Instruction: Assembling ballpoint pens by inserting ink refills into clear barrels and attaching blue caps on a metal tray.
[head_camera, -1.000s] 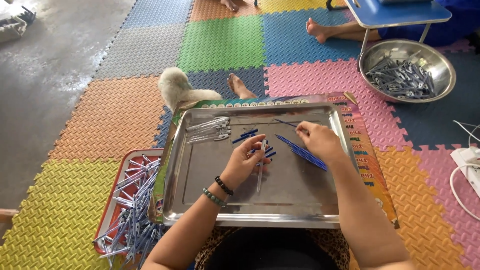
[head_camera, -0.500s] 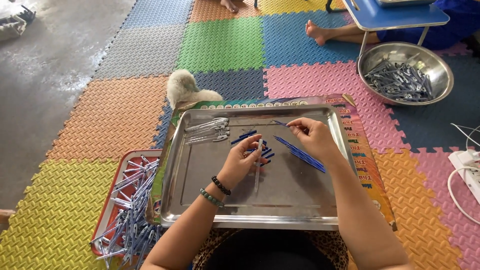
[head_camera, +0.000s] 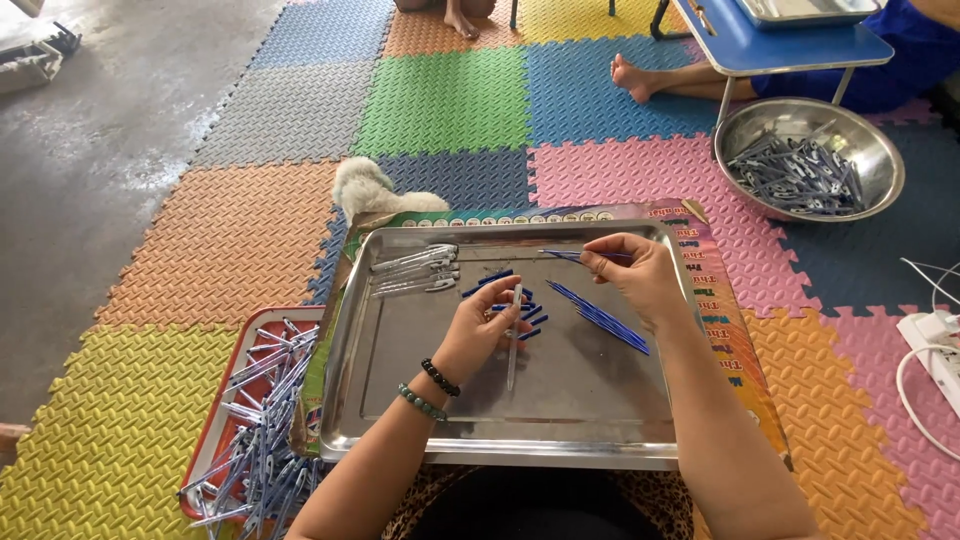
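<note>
Foam puzzle mats in many colours cover the floor, bare concrete at upper left of the frame. Big steel tray fills centre bottom, sitting on a printed colourful sheet. Round steel bowl at upper right holds a heap of pen parts; a blue low table stands just above it, another person's bare foot beside. Red-rimmed tray at lower left is piled with clear pen barrels. Small white fluffy animal lies just past the steel tray's top left corner.

Inside the steel tray: a row of finished clear pens upper left, blue caps near centre, loose blue refills right of centre.

Left hand, beaded bracelets on the wrist, fingers pressed together on the upper end of a clear pen barrel, which hangs down toward the tray floor. Right hand pinches a thin blue refill between thumb and forefinger, its free end pointing left, well apart from the barrel top.

Barrel looks light, stiff, smooth plastic, likely slippery; best held near one end as here. Refill looks very light, thin and bendy; hold close to the leading end so it won't flex.
</note>
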